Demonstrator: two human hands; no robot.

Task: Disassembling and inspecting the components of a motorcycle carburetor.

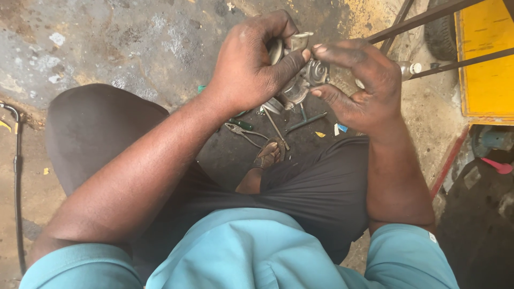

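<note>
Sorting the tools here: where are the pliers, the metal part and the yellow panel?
pliers (239,130), head view, on the jaw end.
metal part (308,79), head view, on its round body.
yellow panel (484,59), head view, on its flat face.

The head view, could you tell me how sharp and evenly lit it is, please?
Head view: soft daylight, no harsh glare; left hand, right hand and the metal part they hold are fairly sharp; the tools on the floor lie dim; the edges bend slightly.
</note>
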